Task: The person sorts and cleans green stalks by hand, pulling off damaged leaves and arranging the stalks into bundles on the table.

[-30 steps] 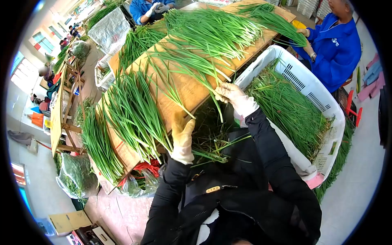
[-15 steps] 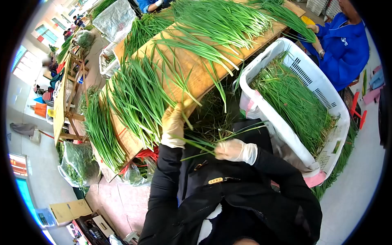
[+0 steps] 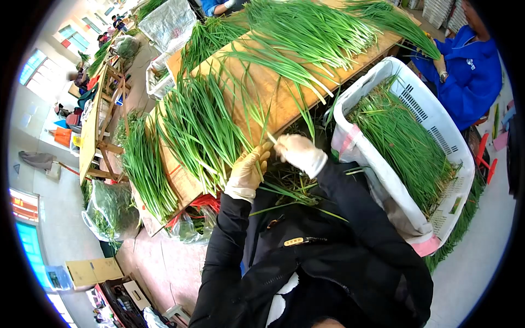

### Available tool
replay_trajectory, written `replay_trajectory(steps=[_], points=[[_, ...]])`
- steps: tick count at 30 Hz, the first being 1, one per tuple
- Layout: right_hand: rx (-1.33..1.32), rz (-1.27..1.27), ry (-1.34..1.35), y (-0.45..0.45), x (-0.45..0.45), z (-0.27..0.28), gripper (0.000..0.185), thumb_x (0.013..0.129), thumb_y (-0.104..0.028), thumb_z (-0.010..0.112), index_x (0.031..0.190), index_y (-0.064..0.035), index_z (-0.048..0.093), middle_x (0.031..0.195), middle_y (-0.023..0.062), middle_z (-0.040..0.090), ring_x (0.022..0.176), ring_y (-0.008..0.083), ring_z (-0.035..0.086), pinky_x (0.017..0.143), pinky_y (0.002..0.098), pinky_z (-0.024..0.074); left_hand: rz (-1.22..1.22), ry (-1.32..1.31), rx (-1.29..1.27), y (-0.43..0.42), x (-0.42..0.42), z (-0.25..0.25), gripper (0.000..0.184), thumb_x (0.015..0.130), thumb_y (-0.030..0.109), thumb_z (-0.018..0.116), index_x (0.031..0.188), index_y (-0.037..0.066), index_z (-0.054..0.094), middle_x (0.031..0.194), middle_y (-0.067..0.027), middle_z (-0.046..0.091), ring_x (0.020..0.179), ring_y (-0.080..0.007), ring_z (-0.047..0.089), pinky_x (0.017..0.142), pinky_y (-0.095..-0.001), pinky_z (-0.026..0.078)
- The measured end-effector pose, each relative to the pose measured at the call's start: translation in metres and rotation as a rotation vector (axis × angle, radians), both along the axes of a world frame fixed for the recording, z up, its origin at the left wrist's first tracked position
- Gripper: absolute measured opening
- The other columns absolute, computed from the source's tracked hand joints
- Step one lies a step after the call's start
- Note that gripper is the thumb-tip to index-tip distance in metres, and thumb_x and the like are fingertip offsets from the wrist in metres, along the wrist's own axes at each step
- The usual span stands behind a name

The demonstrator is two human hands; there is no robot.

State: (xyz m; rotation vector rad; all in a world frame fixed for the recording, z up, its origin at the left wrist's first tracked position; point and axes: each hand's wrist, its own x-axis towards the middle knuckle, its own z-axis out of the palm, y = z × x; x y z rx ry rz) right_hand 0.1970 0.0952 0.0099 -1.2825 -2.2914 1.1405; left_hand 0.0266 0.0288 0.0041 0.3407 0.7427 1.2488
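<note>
Both my hands wear thin pale gloves. My left hand (image 3: pixel 247 170) is curled around the stem ends of a few garlic chives at the table edge. They run up toward a spread bunch of garlic chives (image 3: pixel 203 128) beside it. My right hand (image 3: pixel 301 153) is just to the right, slightly blurred, its fingertips pinched at the whitish end of a chive stalk (image 3: pixel 271 138). Loose chive stalks (image 3: pixel 290 192) lie over my lap below the hands.
A wooden table (image 3: pixel 268 106) carries more chive bunches (image 3: pixel 322 33). At right stands a white plastic basket (image 3: pixel 402 216) holding chive scraps. A co-worker in a blue jacket (image 3: pixel 465 76) sits beyond it. Clear bags of greens (image 3: pixel 112 210) stand on the floor at left.
My right hand has moved up from my lap to the table edge, beside my left hand. The loose stalks it was at now lie across my lap. The view has shifted slightly.
</note>
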Motion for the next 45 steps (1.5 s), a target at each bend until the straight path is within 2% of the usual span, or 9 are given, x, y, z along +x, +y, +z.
replay_trajectory(steps=[4,10,12,15,20,21,30,36,45], points=[[0.509,0.256,0.046,-0.070,0.009,0.010,0.018,0.085,-0.019,0.044,0.084,-0.0071,0.057,0.067,0.0052,0.059,0.057,0.0198,0.058,0.055,0.0309,0.0467,0.110,0.054,-0.012,0.002,0.024,0.010,0.034,0.079,0.010,0.059,0.110,0.001,0.048,0.108,-0.0164,0.055,0.084,-0.0209,0.059,0.063,-0.0248,0.048],[-0.104,-0.410,0.020,-0.037,0.096,0.017,0.052,0.085,-0.053,0.039,0.071,-0.0065,0.057,0.063,0.0052,0.058,0.056,0.0143,0.055,0.053,0.0285,0.0424,-0.236,-0.248,-0.019,0.012,0.008,0.004,0.046,0.083,0.024,0.055,0.121,0.000,0.041,0.065,0.0042,0.048,0.052,-0.0046,0.043,0.047,-0.0167,0.036],[-0.388,-0.367,0.628,-0.013,0.101,-0.040,0.044,0.085,-0.047,0.045,0.082,-0.0047,0.058,0.071,0.0011,0.060,0.059,0.0072,0.052,0.050,0.0216,0.0392,-0.271,-0.359,-0.005,0.014,0.019,0.001,0.049,0.083,0.026,0.057,0.121,-0.001,0.041,0.057,0.0070,0.038,0.049,-0.0047,0.039,0.045,-0.0158,0.033],[-0.610,-0.229,0.770,-0.001,0.086,-0.051,0.035,0.087,-0.035,0.048,0.096,-0.0028,0.057,0.077,-0.0003,0.060,0.062,0.0019,0.049,0.050,0.0149,0.0360,-0.162,-0.176,0.018,0.016,0.040,0.003,0.053,0.079,0.024,0.061,0.121,-0.001,0.041,0.066,0.0044,0.047,0.055,-0.0066,0.045,0.054,-0.0167,0.041],[0.407,0.250,0.211,-0.047,0.044,-0.010,0.020,0.085,-0.025,0.047,0.085,-0.0071,0.057,0.077,0.0073,0.061,0.069,0.0173,0.058,0.061,0.0299,0.0457,-0.108,0.012,0.040,0.011,0.054,-0.011,0.047,0.078,0.017,0.063,0.116,-0.003,0.045,0.105,-0.0165,0.057,0.081,-0.0199,0.059,0.070,-0.0273,0.050],[-0.173,0.403,0.139,-0.045,0.047,0.018,0.024,0.084,-0.027,0.051,0.084,-0.0043,0.058,0.080,0.0131,0.059,0.074,0.0248,0.059,0.067,0.0329,0.0447,-0.116,0.038,0.033,0.009,0.053,-0.008,0.046,0.078,0.016,0.062,0.116,-0.003,0.044,0.101,-0.0145,0.058,0.078,-0.0187,0.059,0.071,-0.0269,0.049],[0.342,-0.494,-0.436,0.134,0.095,0.002,0.029,0.080,-0.033,0.053,0.094,-0.0069,0.055,0.102,0.0129,0.054,0.091,0.0298,0.054,0.080,0.0395,0.0423,-0.012,-0.159,0.296,0.017,0.032,0.078,0.045,0.083,0.020,0.055,0.123,0.005,0.039,0.072,0.0009,0.048,0.056,-0.0060,0.040,0.048,-0.0181,0.037],[0.656,-0.307,0.030,0.077,0.072,0.055,0.017,0.081,-0.021,0.052,0.077,-0.0064,0.045,0.066,0.0065,0.046,0.057,0.0201,0.047,0.051,0.0334,0.0425,0.028,-0.260,0.010,0.036,0.015,0.023,0.039,0.083,0.021,0.056,0.117,0.004,0.047,0.092,-0.0021,0.057,0.058,-0.0038,0.048,0.051,-0.0135,0.041],[0.563,0.124,0.542,-0.029,0.046,0.020,0.029,0.075,-0.026,0.063,0.098,-0.0095,0.056,0.076,0.0074,0.054,0.073,0.0244,0.055,0.059,0.0315,0.0450,-0.106,-0.251,0.013,0.044,0.023,-0.004,0.044,0.080,0.010,0.057,0.120,0.000,0.043,0.104,-0.0057,0.055,0.061,-0.0045,0.051,0.053,-0.0147,0.045]])
